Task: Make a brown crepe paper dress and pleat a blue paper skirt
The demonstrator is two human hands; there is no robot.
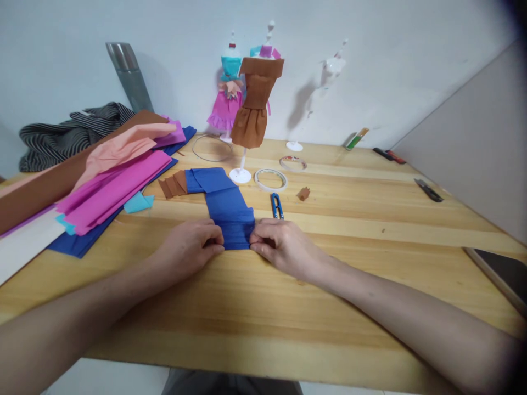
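A strip of blue crepe paper (230, 206) lies on the wooden table in front of me, with crosswise folds at its near end. My left hand (195, 244) pinches the near left corner between thumb and fingers. At the near right corner my right hand (280, 244) grips the same strip, its fingers closed. Just beyond my right hand rest blue thread snips (276, 206), partly hidden by it. A pleated brown paper piece (173, 185) adjoins the far left end of the blue strip.
Small dress-form stands wear a brown paper dress (259, 99) and a pink paper skirt (225, 109); a bare white stand (295, 146) is farther right. Tape rolls (270, 180), stacked crepe paper (119, 186), a bottle (130, 77), a box cutter (428, 190) and a phone (500, 274) surround the work.
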